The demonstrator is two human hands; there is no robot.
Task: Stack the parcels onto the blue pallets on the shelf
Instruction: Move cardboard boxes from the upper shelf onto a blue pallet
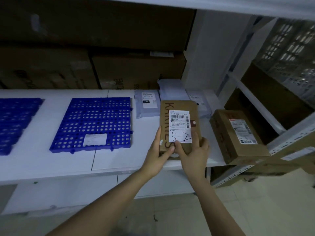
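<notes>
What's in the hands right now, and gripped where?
The flat brown parcel, by its near end: left hand on the left corner, right hand on the right corner.

Left hand (159, 151): bare, with a small white fleck (161, 142) near the base of the index finger; what it is cannot be told.
Right hand (193, 150): bare.
Left forearm (102, 201): bare, unsleeved to the lower edge.
Right forearm (214, 206): bare, unsleeved likewise.

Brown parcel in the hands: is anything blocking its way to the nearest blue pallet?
Nothing visible does. The left hand and right hand hold the brown parcel just right of the blue pallet, with only bare white shelf between. A flat label lies on the pallet's near corner.
</notes>
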